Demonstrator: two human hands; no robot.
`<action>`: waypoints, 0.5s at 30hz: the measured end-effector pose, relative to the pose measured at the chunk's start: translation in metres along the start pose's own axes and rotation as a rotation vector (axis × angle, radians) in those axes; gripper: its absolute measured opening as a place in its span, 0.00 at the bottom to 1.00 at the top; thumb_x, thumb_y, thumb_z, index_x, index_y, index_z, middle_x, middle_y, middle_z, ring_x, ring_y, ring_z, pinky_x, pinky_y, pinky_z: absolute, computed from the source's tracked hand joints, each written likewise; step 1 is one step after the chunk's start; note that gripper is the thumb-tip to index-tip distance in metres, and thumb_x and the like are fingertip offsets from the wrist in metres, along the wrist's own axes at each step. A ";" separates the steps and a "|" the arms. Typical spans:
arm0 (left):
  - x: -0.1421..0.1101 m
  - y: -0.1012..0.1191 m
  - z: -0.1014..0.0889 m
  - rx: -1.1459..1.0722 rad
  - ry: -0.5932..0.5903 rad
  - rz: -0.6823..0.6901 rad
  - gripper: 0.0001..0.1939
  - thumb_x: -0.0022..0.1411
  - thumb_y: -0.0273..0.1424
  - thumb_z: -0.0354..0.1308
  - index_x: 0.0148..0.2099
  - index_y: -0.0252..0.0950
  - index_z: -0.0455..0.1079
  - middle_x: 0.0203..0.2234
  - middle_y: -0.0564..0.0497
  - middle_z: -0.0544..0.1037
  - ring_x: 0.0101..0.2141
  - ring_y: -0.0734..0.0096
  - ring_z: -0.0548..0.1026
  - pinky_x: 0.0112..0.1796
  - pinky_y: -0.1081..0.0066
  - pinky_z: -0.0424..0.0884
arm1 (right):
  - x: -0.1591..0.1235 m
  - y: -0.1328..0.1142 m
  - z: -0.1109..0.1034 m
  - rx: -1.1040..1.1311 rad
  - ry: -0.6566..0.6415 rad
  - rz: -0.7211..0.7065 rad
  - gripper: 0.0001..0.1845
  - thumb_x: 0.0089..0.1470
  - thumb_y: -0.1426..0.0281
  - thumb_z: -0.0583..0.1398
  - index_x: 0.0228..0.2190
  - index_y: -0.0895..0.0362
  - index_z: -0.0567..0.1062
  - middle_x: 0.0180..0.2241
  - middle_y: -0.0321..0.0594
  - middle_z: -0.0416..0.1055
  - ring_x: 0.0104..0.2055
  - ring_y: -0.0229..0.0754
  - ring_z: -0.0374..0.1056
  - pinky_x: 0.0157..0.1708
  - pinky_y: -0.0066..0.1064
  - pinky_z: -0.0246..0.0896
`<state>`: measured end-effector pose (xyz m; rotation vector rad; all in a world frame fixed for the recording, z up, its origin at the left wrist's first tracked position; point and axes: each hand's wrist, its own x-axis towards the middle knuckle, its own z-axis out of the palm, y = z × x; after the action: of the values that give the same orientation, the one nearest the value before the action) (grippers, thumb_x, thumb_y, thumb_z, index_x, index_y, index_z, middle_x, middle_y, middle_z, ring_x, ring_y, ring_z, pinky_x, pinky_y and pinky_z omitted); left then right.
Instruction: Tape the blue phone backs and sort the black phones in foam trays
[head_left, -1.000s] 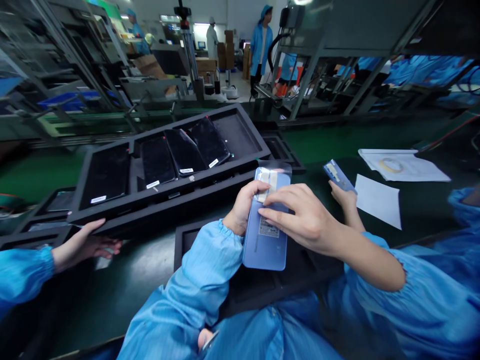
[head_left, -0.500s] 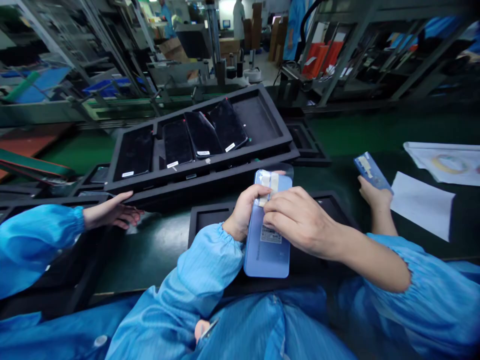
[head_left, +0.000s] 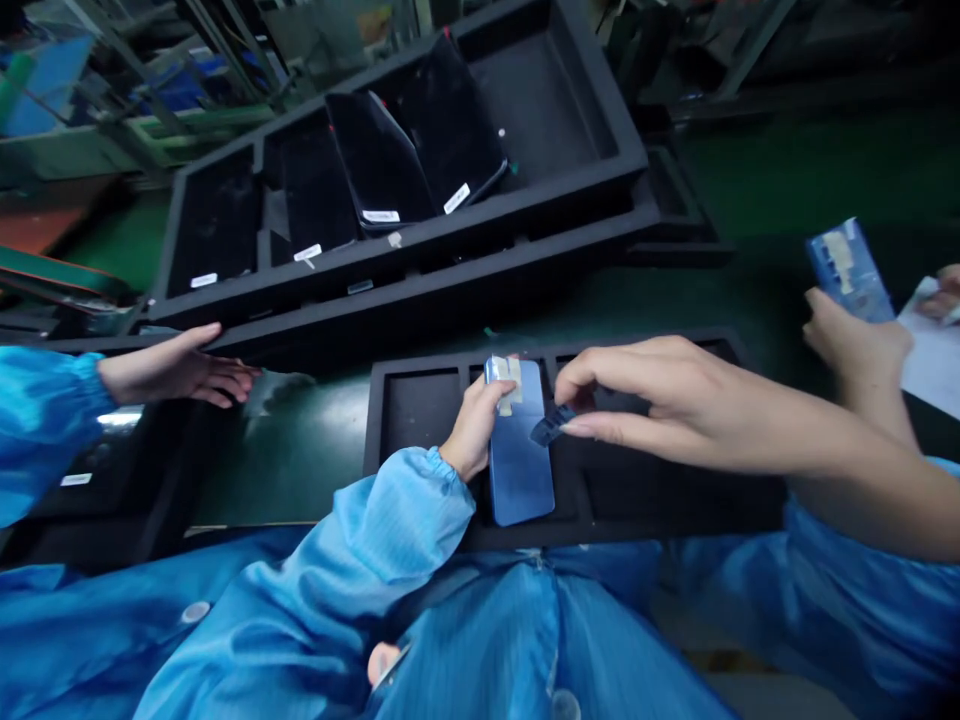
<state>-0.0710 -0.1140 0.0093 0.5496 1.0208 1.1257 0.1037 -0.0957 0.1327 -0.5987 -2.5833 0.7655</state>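
Note:
My left hand (head_left: 476, 425) is closed around the upper left edge of a blue smartphone (head_left: 517, 470), its back facing me. Pale tape (head_left: 506, 378) covers the camera corner under my thumb. Just right of the phone, my right hand (head_left: 645, 400) pinches a small dark, see-through label (head_left: 551, 425) between thumb and fingers. That label's left end overlaps the phone's edge; whether it touches cannot be made out. Beneath both hands lies a black foam tray (head_left: 416, 375) with compartments.
Beyond my hands, stacked black trays (head_left: 600, 150) hold several dark phone screens (head_left: 375, 160) with white labels. A co-worker's hand (head_left: 187, 375) rests by the trays at left. At right, another person's hand (head_left: 855, 335) holds a taped blue phone (head_left: 851, 265) beside white paper (head_left: 930, 360).
My right hand has pulled away rightward from the phone with the label, and the printed label on the phone's back is gone. The view has tilted down. Another hand has appeared at the paper.

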 end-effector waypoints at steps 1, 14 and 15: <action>0.001 -0.003 0.000 0.031 0.022 0.032 0.15 0.51 0.30 0.58 0.43 0.33 0.69 0.37 0.49 0.75 0.35 0.72 0.72 0.38 0.76 0.66 | -0.003 0.004 0.003 0.002 0.001 0.015 0.07 0.63 0.67 0.55 0.37 0.59 0.68 0.33 0.37 0.68 0.31 0.34 0.65 0.30 0.25 0.58; 0.020 0.039 -0.025 1.044 -0.276 0.271 0.22 0.56 0.39 0.61 0.50 0.37 0.61 0.30 0.49 0.74 0.29 0.65 0.72 0.32 0.68 0.67 | -0.045 0.033 0.045 0.016 -0.013 0.144 0.07 0.63 0.71 0.53 0.41 0.58 0.69 0.36 0.38 0.67 0.35 0.33 0.64 0.34 0.24 0.57; 0.020 0.045 -0.026 1.255 -0.272 0.361 0.24 0.57 0.42 0.60 0.51 0.36 0.63 0.31 0.49 0.74 0.31 0.63 0.72 0.33 0.66 0.66 | -0.045 0.031 0.047 -0.034 -0.023 0.152 0.08 0.64 0.71 0.52 0.42 0.57 0.70 0.36 0.38 0.67 0.35 0.34 0.64 0.34 0.25 0.58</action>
<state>-0.1130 -0.0821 0.0256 1.8835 1.3412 0.5499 0.1289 -0.1142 0.0680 -0.8096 -2.5990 0.7810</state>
